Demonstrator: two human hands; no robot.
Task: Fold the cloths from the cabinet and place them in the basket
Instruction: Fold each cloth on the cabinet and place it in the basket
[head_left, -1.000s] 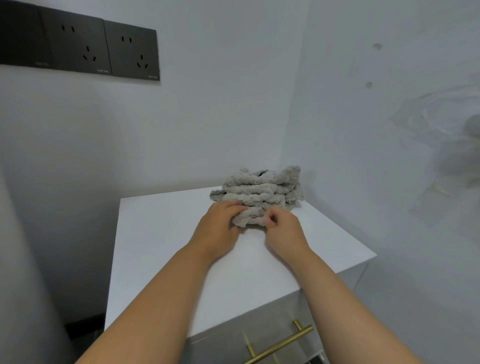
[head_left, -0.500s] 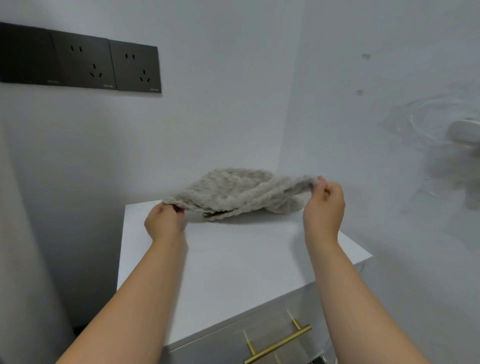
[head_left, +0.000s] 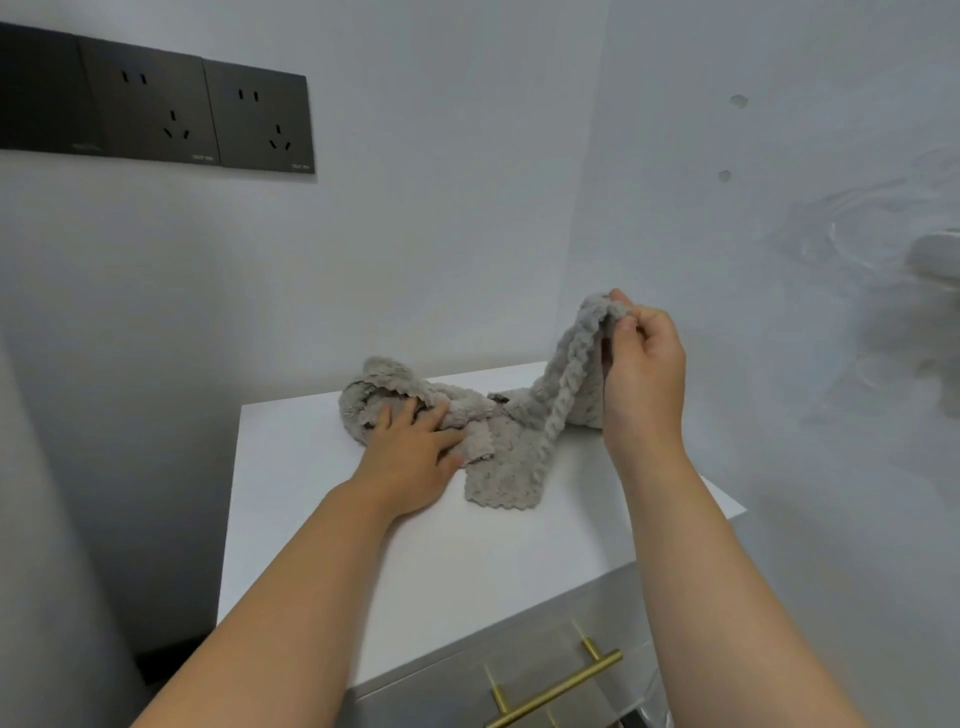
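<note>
Pinching the grey cloth (head_left: 511, 441) aloft, right hand (head_left: 644, 364) (left hand (head_left: 415, 457) presses it).

We're looking at a domestic room corner. Evidence: plain white walls (head_left: 441, 208), a row of dark wall sockets (head_left: 156, 119), and a white cabinet (head_left: 519, 561) with a brass drawer handle (head_left: 558, 688), household-type furniture.

Fluffy grey cloth (head_left: 511, 457), nubbly plush pile, dead matt. Smooth white cabinet top (head_left: 467, 561) with a soft satin sheen. Brushed brass-coloured metal bar handle (head_left: 558, 691), slightly shiny. Dark grey plastic socket plates (head_left: 156, 114), matt-ish. Pale painted wall (head_left: 441, 234), flat finish, bit scuffed.
</note>
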